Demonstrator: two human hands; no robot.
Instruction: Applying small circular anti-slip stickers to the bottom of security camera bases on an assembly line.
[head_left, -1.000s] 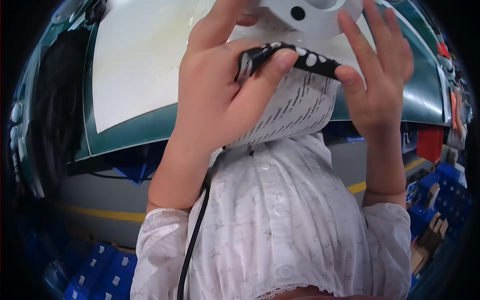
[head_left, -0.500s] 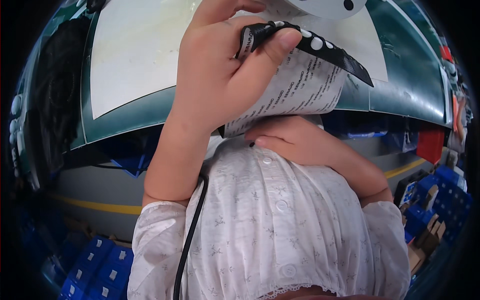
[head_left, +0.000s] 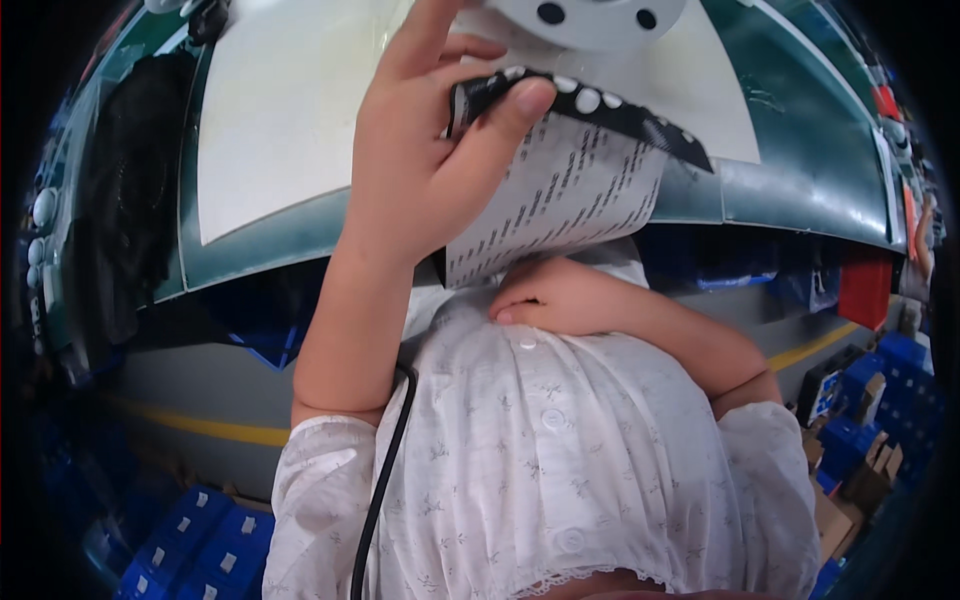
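The strip spans the near edge of the table. At its left end is the left grip; farther left, a bundle. Behind it, a mat lies on the table, and a reel. Just before it, the right grip. Crates sit nearer, left and right of it.

The right hand has moved from beside the black strip down to the shirt.
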